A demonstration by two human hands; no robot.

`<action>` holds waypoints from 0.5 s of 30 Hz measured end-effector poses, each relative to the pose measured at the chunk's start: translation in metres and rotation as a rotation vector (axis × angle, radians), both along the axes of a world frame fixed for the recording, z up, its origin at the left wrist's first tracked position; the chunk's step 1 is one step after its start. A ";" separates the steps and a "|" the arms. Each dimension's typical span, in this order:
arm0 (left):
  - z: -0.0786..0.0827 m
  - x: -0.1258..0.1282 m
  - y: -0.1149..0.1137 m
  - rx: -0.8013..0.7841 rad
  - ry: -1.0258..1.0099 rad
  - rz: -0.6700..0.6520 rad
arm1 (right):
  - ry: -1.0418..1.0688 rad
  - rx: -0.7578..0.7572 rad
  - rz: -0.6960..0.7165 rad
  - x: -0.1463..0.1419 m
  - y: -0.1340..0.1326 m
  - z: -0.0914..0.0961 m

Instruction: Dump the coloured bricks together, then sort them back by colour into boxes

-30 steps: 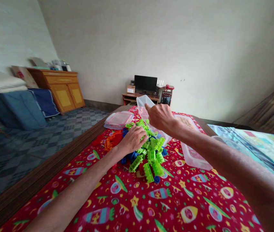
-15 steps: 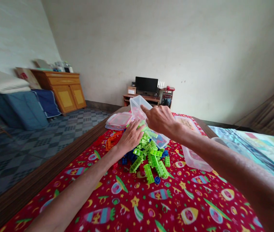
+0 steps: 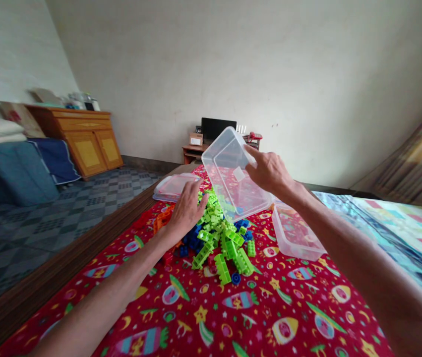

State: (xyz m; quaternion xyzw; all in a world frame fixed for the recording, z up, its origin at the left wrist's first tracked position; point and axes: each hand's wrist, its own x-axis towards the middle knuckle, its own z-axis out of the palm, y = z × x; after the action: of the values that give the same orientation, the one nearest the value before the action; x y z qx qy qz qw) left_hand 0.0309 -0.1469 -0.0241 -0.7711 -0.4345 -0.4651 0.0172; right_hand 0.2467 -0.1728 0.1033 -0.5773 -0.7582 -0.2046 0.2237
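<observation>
My right hand (image 3: pixel 269 170) grips the right edge of a clear plastic box (image 3: pixel 229 163), which is tilted over a heap of toy building blocks (image 3: pixel 216 218). Through its translucent walls I see the red cloth and no blocks inside. Most blocks in the heap are lime green; blue ones (image 3: pixel 192 240) lie beneath and beside them, and orange ones (image 3: pixel 163 218) at the left. My left hand (image 3: pixel 188 206) hovers or rests at the heap's left side, thumb apart from the fingers, with nothing visible in it.
A second clear box (image 3: pixel 296 238) sits on the patterned red cloth (image 3: pixel 248 317) to the right. Stacked clear lids (image 3: pixel 175 186) lie at the back left near the table's dark wooden edge (image 3: pixel 84 248). A bed (image 3: pixel 411 233) stands on the right.
The clear box has been turned and moved to the right in my right hand, showing more of its base. My left hand has drawn slightly left and away from the box.
</observation>
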 end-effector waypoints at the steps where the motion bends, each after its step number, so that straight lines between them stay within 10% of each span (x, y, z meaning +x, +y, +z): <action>1: 0.002 0.002 -0.001 -0.121 -0.101 -0.037 | 0.086 0.006 0.026 0.007 0.002 -0.001; 8: 0.016 0.019 -0.029 -0.839 -0.375 -0.382 | 0.417 -0.263 0.197 0.035 0.000 -0.030; 15: 0.011 0.034 -0.040 -0.730 -0.399 -0.255 | -0.110 -0.280 0.002 0.057 -0.032 -0.059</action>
State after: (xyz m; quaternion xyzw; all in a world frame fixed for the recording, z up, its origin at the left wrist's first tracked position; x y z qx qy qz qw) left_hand 0.0648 -0.1871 -0.0130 -0.6692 -0.4666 -0.4191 -0.3985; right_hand 0.3038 -0.2051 0.0442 -0.5899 -0.7910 -0.1281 0.0993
